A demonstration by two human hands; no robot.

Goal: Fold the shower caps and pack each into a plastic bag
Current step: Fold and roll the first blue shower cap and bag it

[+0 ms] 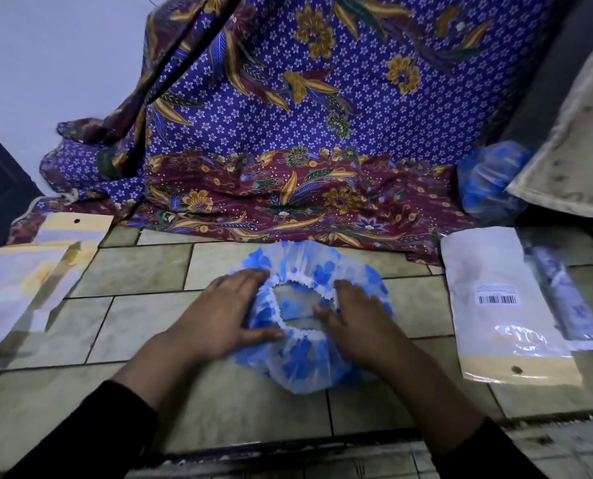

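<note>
A white shower cap with blue flowers (298, 364) lies on the tiled floor, its elastic opening facing up. My left hand (226, 312) presses flat on the cap's left side, thumb along the elastic rim. My right hand (354, 319) presses on the cap's right side, fingers spread over the plastic. To the right lies a flat plastic bag (495, 305) with a barcode label and a cream header strip. Empty plastic bags (29, 281) with cream headers lie at the left.
A purple and maroon batik cloth (288, 133) hangs and pools behind the cap. A clear bag of blue shower caps (488, 181) sits at the back right beside a cream cushion (571, 146). Another packet (564, 299) lies at the far right.
</note>
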